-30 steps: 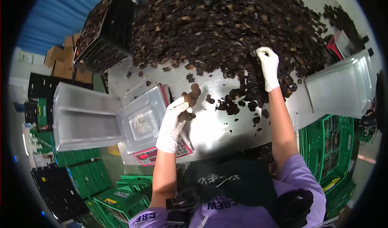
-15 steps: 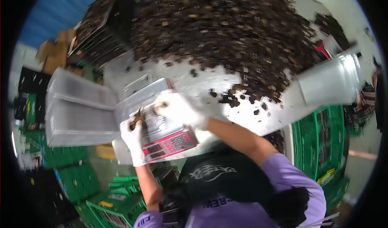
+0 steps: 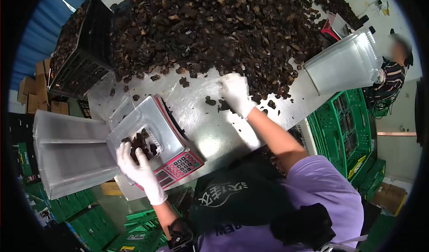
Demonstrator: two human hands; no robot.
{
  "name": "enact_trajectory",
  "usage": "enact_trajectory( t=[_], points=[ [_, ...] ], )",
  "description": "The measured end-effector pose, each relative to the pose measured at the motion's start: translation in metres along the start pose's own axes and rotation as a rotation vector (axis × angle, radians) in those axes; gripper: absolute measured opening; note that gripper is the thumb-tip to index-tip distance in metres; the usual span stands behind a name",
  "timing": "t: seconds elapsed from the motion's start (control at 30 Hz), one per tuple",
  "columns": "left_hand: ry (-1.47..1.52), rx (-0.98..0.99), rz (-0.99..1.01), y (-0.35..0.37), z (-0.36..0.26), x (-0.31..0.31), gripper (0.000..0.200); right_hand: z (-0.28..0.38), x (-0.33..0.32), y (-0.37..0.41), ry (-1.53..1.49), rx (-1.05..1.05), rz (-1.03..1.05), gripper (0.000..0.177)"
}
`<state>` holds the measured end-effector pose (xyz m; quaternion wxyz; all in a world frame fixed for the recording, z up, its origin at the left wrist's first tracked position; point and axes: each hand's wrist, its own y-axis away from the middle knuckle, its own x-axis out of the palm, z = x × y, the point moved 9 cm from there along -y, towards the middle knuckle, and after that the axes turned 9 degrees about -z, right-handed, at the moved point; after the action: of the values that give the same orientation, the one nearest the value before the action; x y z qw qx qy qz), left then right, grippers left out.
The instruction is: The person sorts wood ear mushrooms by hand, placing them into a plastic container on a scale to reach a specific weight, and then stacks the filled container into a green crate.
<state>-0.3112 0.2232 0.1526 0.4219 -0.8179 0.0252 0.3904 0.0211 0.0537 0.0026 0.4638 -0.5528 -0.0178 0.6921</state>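
A small clear plastic tray [image 3: 154, 133] holding dark wood ear mushrooms [image 3: 142, 144] sits on the pan of a red-and-grey digital scale [image 3: 181, 162]. My left hand [image 3: 137, 166], in a white glove, is at the tray's near left side, its thumb and fingers closed around some of the mushrooms. Further right, my white-gloved right hand [image 3: 236, 92] is at the near edge of a big heap of wood ear mushrooms [image 3: 214, 29]. Its fingers are curled, and what lies under them is hidden.
Stacked clear plastic trays [image 3: 71, 154] stand left of the scale; more clear containers [image 3: 344, 64] lie at the right end of the metal table [image 3: 201, 127]. A black crate [image 3: 82, 51] holds mushrooms. Green crates [image 3: 346, 131] flank the table. Another person [image 3: 395, 80] is at far right.
My right hand has moved from over the scale to the heap's edge on the right. My left hand, earlier holding a mushroom piece up, is now down at the tray. The view has shifted.
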Motion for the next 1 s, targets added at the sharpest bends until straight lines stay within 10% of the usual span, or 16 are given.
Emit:
enact_trajectory(
  t=[0.2,0.33,0.43,0.53,0.67,0.73,1.0],
  points=[
    [0.488,0.046,0.516,0.039,-0.128,0.133,0.031,-0.044,0.004,0.026,0.29,-0.113,0.286,0.023],
    [0.297,0.111,0.667,0.086,-0.142,0.243,0.035,-0.046,-0.024,0.032,0.219,0.002,0.173,0.019],
    [0.275,0.143,0.676,0.092,-0.143,0.266,0.024,-0.06,-0.083,0.031,-0.227,0.267,-0.176,0.021],
    [0.285,0.172,0.578,0.088,-0.144,0.265,0.015,-0.1,-0.075,0.071,-0.988,1.149,0.12,0.015],
    [0.408,-0.164,0.562,0.084,-0.123,0.27,0.019,-0.112,-0.069,0.07,-1.593,1.105,-0.001,0.039],
    [1.128,-1.143,0.727,0.121,-0.106,0.298,0.023,-0.118,-0.056,0.058,-1.382,1.142,0.031,0.026],
    [1.567,-1.446,0.783,0.064,-0.142,0.326,0.022,-0.121,-0.013,-0.063,-0.227,0.691,-0.062,0.04]
  ],
)
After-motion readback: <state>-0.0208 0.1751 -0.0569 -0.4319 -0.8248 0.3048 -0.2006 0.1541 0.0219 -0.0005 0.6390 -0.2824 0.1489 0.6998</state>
